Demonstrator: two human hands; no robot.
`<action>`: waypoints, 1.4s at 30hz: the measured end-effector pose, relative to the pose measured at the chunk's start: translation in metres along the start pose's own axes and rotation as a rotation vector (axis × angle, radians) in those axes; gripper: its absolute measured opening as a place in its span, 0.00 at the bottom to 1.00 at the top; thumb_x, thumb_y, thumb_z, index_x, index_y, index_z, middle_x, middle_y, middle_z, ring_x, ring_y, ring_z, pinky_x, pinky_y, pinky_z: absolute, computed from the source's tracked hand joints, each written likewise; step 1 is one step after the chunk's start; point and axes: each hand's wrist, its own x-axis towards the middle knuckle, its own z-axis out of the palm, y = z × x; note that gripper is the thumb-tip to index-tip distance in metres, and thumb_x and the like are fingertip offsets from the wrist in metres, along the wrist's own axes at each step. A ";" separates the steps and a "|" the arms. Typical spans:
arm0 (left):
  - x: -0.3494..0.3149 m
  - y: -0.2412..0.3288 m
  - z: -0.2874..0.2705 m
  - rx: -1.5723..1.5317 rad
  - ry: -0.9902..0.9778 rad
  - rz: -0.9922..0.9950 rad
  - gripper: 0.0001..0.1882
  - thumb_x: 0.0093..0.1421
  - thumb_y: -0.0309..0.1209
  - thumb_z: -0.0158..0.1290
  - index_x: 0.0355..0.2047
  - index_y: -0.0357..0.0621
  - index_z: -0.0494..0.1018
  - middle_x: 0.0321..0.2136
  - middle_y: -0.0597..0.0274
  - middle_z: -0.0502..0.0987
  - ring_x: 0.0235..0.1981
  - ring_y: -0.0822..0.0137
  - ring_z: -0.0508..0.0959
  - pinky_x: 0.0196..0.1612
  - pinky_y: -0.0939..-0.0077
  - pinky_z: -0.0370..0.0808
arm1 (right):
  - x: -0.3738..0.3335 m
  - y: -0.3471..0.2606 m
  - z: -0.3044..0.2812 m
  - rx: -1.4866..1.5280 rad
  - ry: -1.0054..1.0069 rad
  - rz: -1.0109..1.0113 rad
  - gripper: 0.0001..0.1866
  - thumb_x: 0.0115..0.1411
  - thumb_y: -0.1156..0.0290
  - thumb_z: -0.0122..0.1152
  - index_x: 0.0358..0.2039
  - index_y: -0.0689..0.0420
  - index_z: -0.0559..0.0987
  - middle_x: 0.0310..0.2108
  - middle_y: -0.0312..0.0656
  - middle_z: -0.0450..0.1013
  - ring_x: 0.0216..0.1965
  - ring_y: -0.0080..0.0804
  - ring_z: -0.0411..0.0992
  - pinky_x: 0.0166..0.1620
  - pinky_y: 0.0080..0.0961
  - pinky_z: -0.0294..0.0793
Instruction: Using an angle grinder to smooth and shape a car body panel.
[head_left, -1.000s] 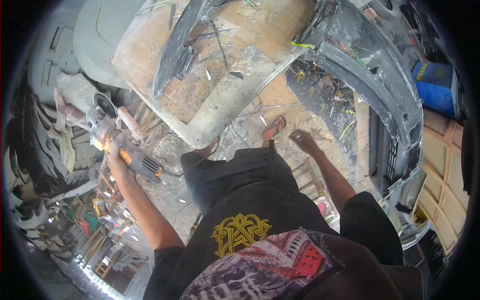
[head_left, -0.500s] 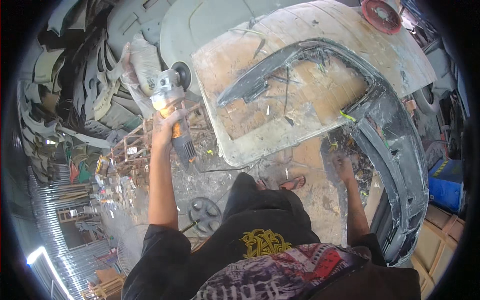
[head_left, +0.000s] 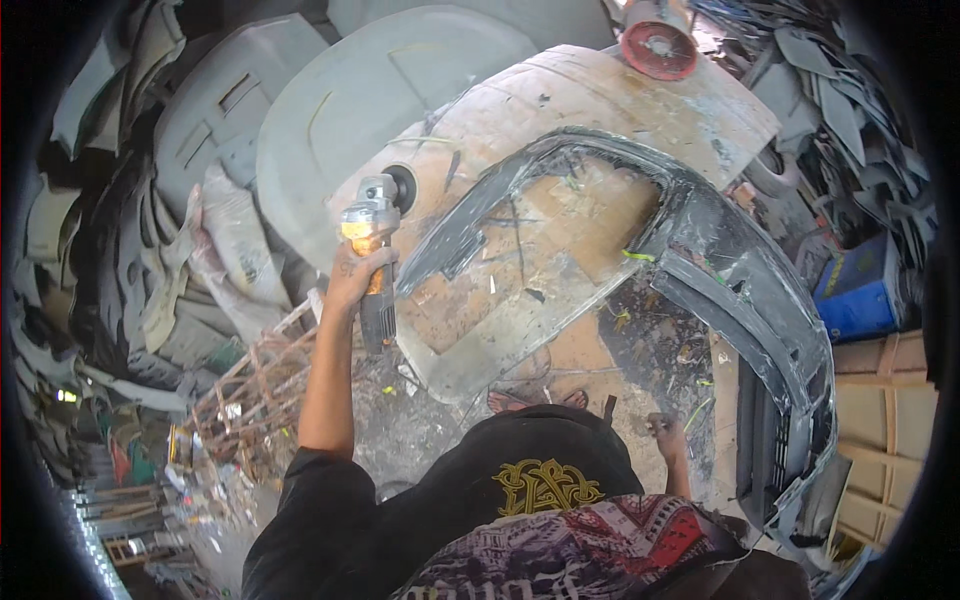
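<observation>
My left hand [head_left: 356, 272] is wrapped round the body of an angle grinder [head_left: 374, 225] with a silver head, an orange middle and a dark grey rear end. Its round dark disc [head_left: 401, 187] points up and away, close to the left end of a black car bumper [head_left: 770, 270]. The scuffed, dusty bumper curves across a worn, pale panel [head_left: 470, 365] and down my right side. Low on the right, my right hand [head_left: 670, 436] hangs apart from the bumper, its dusty fingers loosely bent and somewhat apart. No held thing shows in it.
A red round fan [head_left: 658, 50] stands at the panel's far end. Large grey panels [head_left: 370, 110] and stacked bumper parts fill the far left. A rusty metal rack [head_left: 255, 385] stands left, a blue box [head_left: 857, 290] right. Scraps litter the floor.
My view has shifted, so the bumper and panel sit lower and further left. The grinder stays in my left hand, nearer the bumper's left end. My right hand has dropped closer to my body.
</observation>
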 end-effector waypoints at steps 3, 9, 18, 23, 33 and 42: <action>0.037 -0.007 0.005 0.054 -0.077 0.015 0.15 0.54 0.30 0.66 0.40 0.39 0.78 0.28 0.65 0.79 0.26 0.72 0.78 0.30 0.74 0.75 | -0.013 -0.027 0.017 0.012 0.038 0.087 0.14 0.69 0.63 0.63 0.44 0.60 0.86 0.36 0.42 0.84 0.35 0.31 0.82 0.37 0.28 0.79; 0.102 -0.007 0.027 0.074 -0.155 0.075 0.18 0.54 0.32 0.67 0.43 0.38 0.80 0.32 0.66 0.80 0.33 0.73 0.77 0.36 0.74 0.75 | 0.079 -0.177 0.017 -0.054 0.176 -0.280 0.18 0.68 0.63 0.64 0.46 0.66 0.84 0.39 0.51 0.84 0.40 0.37 0.83 0.48 0.33 0.79; 0.199 0.036 0.082 0.364 -0.225 -0.087 0.23 0.50 0.38 0.68 0.42 0.35 0.81 0.33 0.63 0.82 0.33 0.71 0.79 0.39 0.71 0.76 | 0.367 -0.411 0.013 -0.236 0.102 -0.845 0.39 0.55 0.58 0.77 0.64 0.58 0.74 0.64 0.54 0.69 0.66 0.56 0.65 0.67 0.45 0.65; 0.248 0.051 0.123 0.453 -0.259 -0.188 0.25 0.49 0.43 0.67 0.39 0.33 0.82 0.31 0.59 0.82 0.32 0.68 0.79 0.39 0.70 0.75 | 0.494 -0.450 0.042 -0.439 -0.049 -0.975 0.45 0.51 0.54 0.79 0.68 0.51 0.70 0.69 0.51 0.62 0.70 0.56 0.60 0.70 0.54 0.61; 0.290 0.069 0.166 0.646 -0.352 -0.369 0.26 0.51 0.43 0.67 0.40 0.31 0.80 0.31 0.57 0.82 0.31 0.67 0.80 0.39 0.70 0.77 | 0.529 -0.432 0.066 -0.839 0.054 -0.956 0.39 0.59 0.60 0.72 0.71 0.37 0.68 0.73 0.41 0.56 0.73 0.48 0.56 0.73 0.63 0.53; 0.309 0.079 0.180 0.687 -0.430 -0.367 0.22 0.49 0.42 0.67 0.36 0.35 0.81 0.28 0.62 0.81 0.28 0.69 0.79 0.35 0.74 0.75 | 0.528 -0.432 0.070 -0.893 0.093 -0.914 0.36 0.63 0.69 0.65 0.71 0.31 0.69 0.75 0.38 0.55 0.74 0.43 0.55 0.73 0.60 0.54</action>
